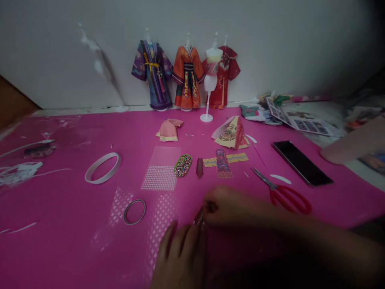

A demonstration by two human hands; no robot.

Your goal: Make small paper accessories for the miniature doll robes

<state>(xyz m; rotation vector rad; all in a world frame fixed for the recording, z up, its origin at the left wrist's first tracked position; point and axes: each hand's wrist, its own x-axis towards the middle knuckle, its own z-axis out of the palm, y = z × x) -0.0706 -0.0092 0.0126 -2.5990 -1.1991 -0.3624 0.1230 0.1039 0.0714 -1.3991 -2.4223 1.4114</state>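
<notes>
My left hand (182, 255) lies on the pink mat with its fingers stretched out, their tips by a small dark red fabric piece (199, 216) edged with white dots. My right hand (221, 206) is closed in a pinch over the right end of that piece; whatever sits between its fingertips is hidden. Beyond the hands lie a similar dark red pointed piece (199, 167), a yellow strip (237, 157) and a purple patterned panel (223, 162). An oval tray of colourful beads (183, 165) rests against a sheet of white stick-on pearls (159, 177).
Red-handled scissors (288, 196) and a phone (302, 162) lie to the right. Two tape rolls (103, 168) are at left. A pink doll top (170, 130) and a folded skirt (233, 133) lie farther back. Dressed doll stands (188, 76) line the wall.
</notes>
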